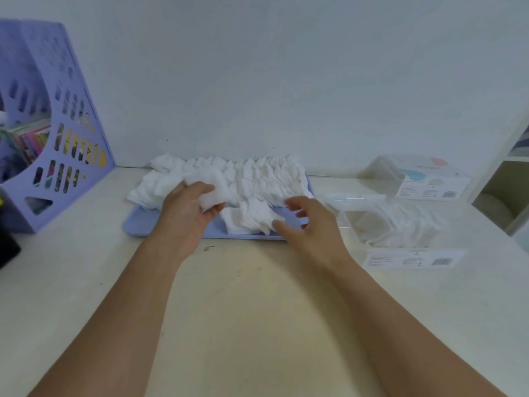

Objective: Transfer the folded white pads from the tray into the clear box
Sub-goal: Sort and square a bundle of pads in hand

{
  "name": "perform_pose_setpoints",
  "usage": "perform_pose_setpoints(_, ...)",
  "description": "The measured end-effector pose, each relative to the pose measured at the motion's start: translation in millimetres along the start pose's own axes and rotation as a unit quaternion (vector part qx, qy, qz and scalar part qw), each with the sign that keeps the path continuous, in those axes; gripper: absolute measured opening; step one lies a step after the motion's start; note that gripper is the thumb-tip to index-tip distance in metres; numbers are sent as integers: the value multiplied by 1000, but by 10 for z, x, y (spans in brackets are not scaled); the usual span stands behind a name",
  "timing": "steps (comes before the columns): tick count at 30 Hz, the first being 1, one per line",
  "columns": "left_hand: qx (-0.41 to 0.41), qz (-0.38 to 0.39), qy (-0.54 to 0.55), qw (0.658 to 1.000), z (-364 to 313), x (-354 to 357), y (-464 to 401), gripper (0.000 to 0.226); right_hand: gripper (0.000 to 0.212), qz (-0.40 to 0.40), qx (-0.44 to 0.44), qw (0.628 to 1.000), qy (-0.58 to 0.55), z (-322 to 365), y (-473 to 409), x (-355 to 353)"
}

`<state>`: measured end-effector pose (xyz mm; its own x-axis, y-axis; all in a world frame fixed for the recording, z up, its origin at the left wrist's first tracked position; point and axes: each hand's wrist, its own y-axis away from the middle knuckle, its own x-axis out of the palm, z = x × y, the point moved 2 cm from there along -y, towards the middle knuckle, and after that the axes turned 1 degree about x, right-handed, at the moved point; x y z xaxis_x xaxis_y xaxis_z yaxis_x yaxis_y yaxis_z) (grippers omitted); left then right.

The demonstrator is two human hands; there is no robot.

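Landmark: tray (137, 224), pale blue, flat on the counter (243, 296) against the wall.

Item 1. Folded white pads (257, 179): a dense, leaning heap covering the tray's far side, spilling past its left edge; a smaller loose cluster (249, 219) lies near the tray's front edge.

Item 2. Left hand (186, 213): over the tray's front left; grip pinching one held pad (213, 197) between thumb and fingers, lifted slightly off the heap.

Item 3. Right hand (309, 222): over the tray's front right corner; grip spread and relaxed, holding nothing, fingertips just beside the loose cluster.

Item 4. Clear box (355, 222): right of the tray, open at the top, partly filled with pads already standing in a row. A second clear box (415, 179) sits behind it, further from the tray.

Item 5. Lilac file rack (57, 138): well left of the tray.

Risks, as judged:
- The pinch is light, so the held pad may unfold or slip on the way across the tray.
- Neighbouring pads overlap it; lifting could drag extras off the left edge onto the counter.
- The box walls are nearly invisible, so a pad or knuckle may catch the rim and nudge the box.
- The row inside leans; a careless insertion could topple it.
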<state>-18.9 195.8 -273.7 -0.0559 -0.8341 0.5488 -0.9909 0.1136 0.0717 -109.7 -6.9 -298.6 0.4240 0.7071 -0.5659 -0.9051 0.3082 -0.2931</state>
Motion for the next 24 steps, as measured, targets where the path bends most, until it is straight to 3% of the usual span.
perform_pose_setpoints(2, -24, -14, 9, 1000, 53, -78, -39, 17, 54, 26, 1, 998, 49, 12, 6, 124)
perform_pose_setpoints(7, -31, -12, 24, 999, 135, -12, -39, 12, 59, -4, -17, 993, 115, 143, -96, 381)
perform_pose_setpoints(12, -70, -2, 74, 995, 104, -23, -12, 22, 37, 2, -32, 992, 120, 88, -147, 464)
perform_pose_setpoints(15, -61, -39, -9, 997, 112, -22, -22, 14, 18, -19, -39, 994, 101, 50, -154, 411)
perform_pose_setpoints(18, -31, -57, -85, 994, 139, -9, -52, 4, 30, -58, -33, 996, 58, 38, -148, 327)
perform_pose_setpoints(21, -6, -47, -128, 991, 160, 54, -19, 11, 38, -111, -18, 993, -36, 100, -140, 183)
perform_pose_setpoints(24, 3, -11, -168, 986, 184, 167, 75, 6, 21, -97, 54, 958, -264, 187, -113, -20)
